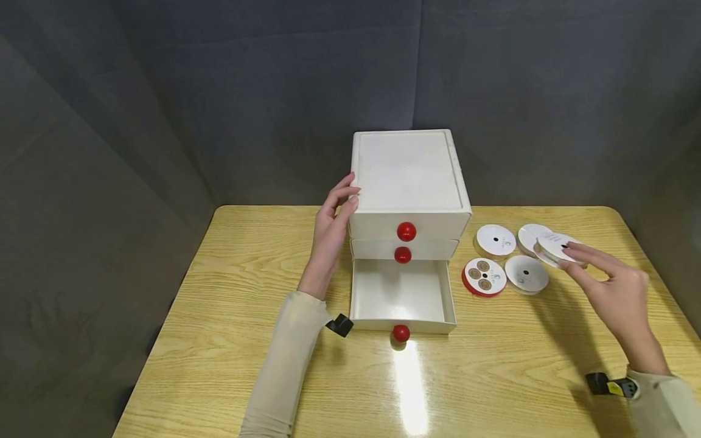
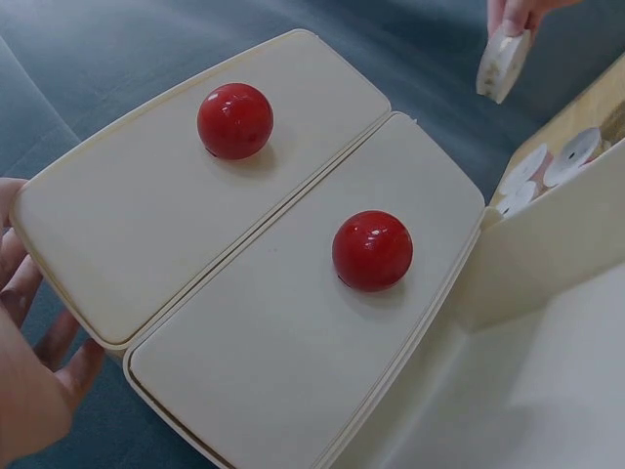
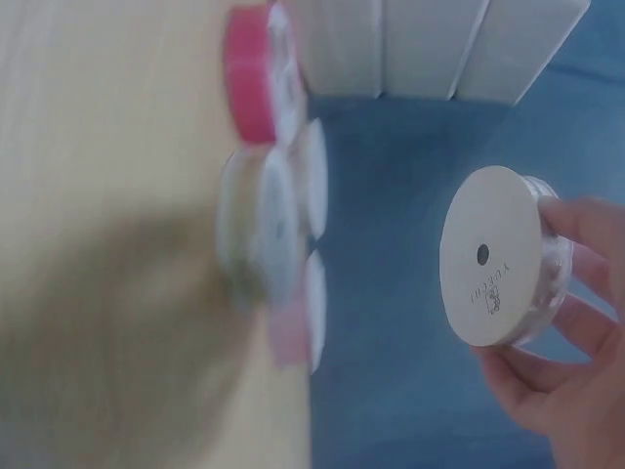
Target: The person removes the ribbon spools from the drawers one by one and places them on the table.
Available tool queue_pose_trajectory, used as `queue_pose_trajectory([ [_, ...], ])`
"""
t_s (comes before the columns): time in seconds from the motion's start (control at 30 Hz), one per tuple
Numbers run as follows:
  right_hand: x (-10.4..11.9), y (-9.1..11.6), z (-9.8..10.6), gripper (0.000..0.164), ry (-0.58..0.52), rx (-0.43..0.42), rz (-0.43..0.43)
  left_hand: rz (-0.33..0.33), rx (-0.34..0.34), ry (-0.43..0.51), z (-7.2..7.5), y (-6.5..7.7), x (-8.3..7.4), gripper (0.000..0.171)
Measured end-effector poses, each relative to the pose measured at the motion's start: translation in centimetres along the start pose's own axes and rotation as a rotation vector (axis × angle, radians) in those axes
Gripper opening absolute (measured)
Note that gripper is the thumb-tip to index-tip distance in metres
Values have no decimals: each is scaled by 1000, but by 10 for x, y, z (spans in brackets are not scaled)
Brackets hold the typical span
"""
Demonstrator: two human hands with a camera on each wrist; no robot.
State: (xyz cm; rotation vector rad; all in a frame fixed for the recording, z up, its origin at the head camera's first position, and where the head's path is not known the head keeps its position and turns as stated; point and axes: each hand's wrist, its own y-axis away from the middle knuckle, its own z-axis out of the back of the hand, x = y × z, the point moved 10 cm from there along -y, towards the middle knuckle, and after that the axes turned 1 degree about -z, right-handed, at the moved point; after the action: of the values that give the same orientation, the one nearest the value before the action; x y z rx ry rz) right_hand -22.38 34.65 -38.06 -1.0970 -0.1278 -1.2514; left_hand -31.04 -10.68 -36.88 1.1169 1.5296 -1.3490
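Observation:
A white cabinet of three drawers (image 1: 408, 170) with red knobs stands on the table, its bottom drawer (image 1: 398, 292) pulled out and bare inside. My left hand (image 1: 331, 222) rests against the cabinet's left side, fingertips at the top edge; in the left wrist view its fingers (image 2: 73, 376) lie along the side. Over to the right, my right hand (image 1: 616, 289) pinches a white ribbon spool (image 3: 493, 256) by its rim between thumb and fingers, raised above the table. Below and left of it lie several more spools, among them a red ribbon spool (image 1: 484, 278).
The wooden table (image 1: 235, 304) ends at a dark cloth backdrop (image 1: 274, 109) behind the cabinet. White-faced spools (image 1: 495, 240) sit close together just right of the cabinet. The open drawer juts forward with its red knob (image 1: 401, 333) at the front.

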Motion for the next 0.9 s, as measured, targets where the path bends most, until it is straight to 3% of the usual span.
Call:
queue_pose_trajectory([
  [0.2, -39, 8, 7, 24, 108, -13, -78, 2, -2, -2, 1, 0, 1, 28],
  [0.43, -72, 19, 7, 23, 193, 49, -146, 4, -4, -8, 1, 0, 0, 28],
  [0.77, -94, 26, -9, 25, 310, 284, -229, 13, -9, -14, 1, -1, 1, 27],
  [0.9, -94, 30, -19, 25, 332, 363, -188, 12, -9, -12, 1, -1, 2, 27],
])
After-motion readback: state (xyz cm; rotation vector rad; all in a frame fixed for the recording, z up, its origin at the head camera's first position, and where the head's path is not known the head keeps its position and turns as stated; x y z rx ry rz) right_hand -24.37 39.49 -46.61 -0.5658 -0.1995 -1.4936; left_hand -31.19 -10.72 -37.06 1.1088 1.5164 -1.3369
